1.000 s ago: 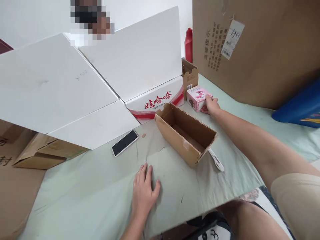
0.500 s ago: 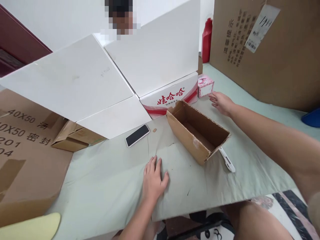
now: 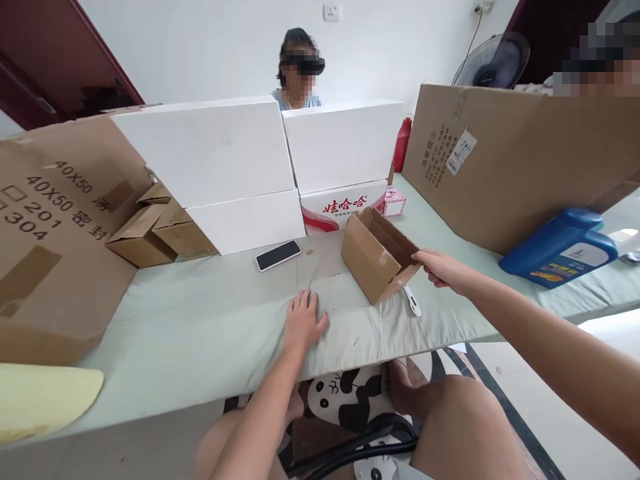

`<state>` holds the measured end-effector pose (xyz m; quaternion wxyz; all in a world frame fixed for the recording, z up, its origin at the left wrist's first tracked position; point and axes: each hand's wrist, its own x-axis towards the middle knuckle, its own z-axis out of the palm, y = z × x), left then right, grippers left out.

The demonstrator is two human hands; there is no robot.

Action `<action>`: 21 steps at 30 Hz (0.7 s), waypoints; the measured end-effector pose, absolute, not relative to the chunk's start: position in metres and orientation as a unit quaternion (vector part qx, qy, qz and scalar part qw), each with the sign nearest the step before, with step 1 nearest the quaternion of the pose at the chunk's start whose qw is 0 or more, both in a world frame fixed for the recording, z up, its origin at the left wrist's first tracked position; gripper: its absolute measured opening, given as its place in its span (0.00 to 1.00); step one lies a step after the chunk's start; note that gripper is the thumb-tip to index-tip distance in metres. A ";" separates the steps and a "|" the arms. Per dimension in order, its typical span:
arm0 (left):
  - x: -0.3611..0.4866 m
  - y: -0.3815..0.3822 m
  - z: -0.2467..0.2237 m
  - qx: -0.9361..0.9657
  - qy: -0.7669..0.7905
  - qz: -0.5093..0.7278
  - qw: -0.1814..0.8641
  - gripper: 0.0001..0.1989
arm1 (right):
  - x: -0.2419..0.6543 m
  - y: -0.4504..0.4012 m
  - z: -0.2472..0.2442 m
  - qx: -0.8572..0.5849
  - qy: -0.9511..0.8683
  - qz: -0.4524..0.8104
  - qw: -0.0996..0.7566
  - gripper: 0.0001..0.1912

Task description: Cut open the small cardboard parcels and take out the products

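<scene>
My left hand (image 3: 303, 323) lies flat on the cloth-covered table (image 3: 200, 320), fingers spread, holding nothing. The fingers of my right hand (image 3: 443, 270) are closed on the upper right corner of an open-topped brown cardboard box (image 3: 367, 261). The box stands right of my left hand, its inside partly visible and dark. Partly under its near right end sticks out a slim white tool (image 3: 413, 301) with a dark slot. A phone (image 3: 279, 255) with a dark screen lies beyond my left hand, beside a small brown piece (image 3: 309, 252).
White boxes (image 3: 215, 153) form a wall across the table's back, with a red-and-white carton (image 3: 340, 207) below. Behind it sits a person (image 3: 299, 73). Large cartons stand left (image 3: 60, 247) and right (image 3: 500, 167). A pink box (image 3: 395, 202) and a blue jug (image 3: 560, 250) are right.
My right hand has come back from near the pink box to the cardboard box's corner and closed on it. My left hand stays on the table. The view has tilted up.
</scene>
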<state>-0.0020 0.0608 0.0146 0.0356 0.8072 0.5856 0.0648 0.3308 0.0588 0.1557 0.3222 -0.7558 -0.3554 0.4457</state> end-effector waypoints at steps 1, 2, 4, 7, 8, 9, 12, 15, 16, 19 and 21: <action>-0.002 0.060 0.014 0.807 0.586 0.064 0.036 0.29 | 0.334 0.053 0.156 -0.754 -0.351 0.456 0.317 0.11; -0.002 0.060 0.014 0.807 0.587 0.062 0.036 0.29 | 0.336 0.046 0.155 -0.751 -0.346 0.469 0.310 0.10; -0.003 0.061 0.012 0.806 0.588 0.059 0.032 0.29 | 0.337 0.034 0.149 -0.716 -0.336 0.518 0.325 0.09; -0.003 0.062 0.010 0.807 0.588 0.059 0.019 0.29 | 0.332 0.025 0.138 -0.621 -0.291 0.573 0.449 0.16; -0.003 0.062 0.009 0.807 0.587 0.059 0.016 0.29 | 0.331 0.025 0.134 -0.596 -0.268 0.571 0.497 0.18; -0.003 0.063 0.009 0.807 0.587 0.060 0.015 0.29 | 0.332 0.026 0.132 -0.581 -0.247 0.560 0.537 0.19; -0.003 0.064 0.008 0.810 0.583 0.063 0.017 0.29 | 0.349 0.031 0.133 -0.577 -0.220 0.502 0.606 0.16; -0.003 0.064 0.007 0.812 0.579 0.073 0.015 0.29 | 0.378 0.039 0.141 -0.609 -0.225 0.418 0.636 0.15; -0.003 0.064 0.007 0.813 0.577 0.076 0.013 0.28 | 0.388 0.044 0.143 -0.627 -0.226 0.394 0.633 0.16; -0.004 0.065 0.006 0.813 0.577 0.081 0.010 0.28 | 0.413 0.068 0.147 -0.673 -0.218 0.353 0.613 0.17; -0.004 0.066 0.005 0.813 0.577 0.079 0.013 0.28 | 0.426 0.091 0.143 -0.692 -0.213 0.345 0.597 0.15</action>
